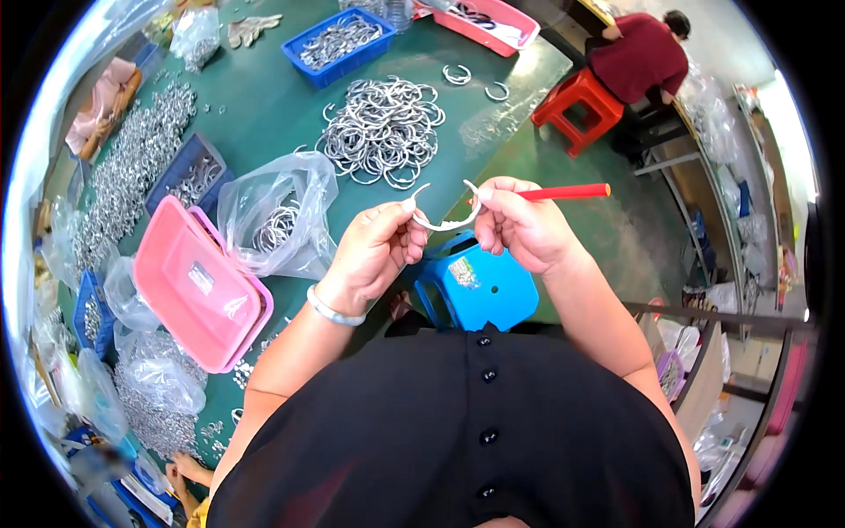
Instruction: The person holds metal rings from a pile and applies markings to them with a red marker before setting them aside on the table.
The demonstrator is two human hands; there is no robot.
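An open C-shaped silver bangle (447, 226) is held up between my two hands, its gap facing away from me. My left hand (374, 251) pinches its left end between thumb and fingers; a pale bangle circles that wrist. The other end is gripped by my right hand (531, 231), which also has a slim red pen-like stick (576, 191) lying across it, pointing right. Just beyond my hands, a heap of similar silver bangles (385, 130) lies on the green table (264, 97). Two loose bangles (456, 76) rest apart from the heap, near the table's right edge.
A clear bag (308, 198) with rings and stacked pink trays (198, 282) sit to the left. Blue trays (365, 57) hold metal parts. A blue stool (491, 286) stands below my hands. Other people sit at the far right, on a red stool (581, 110), and along the left.
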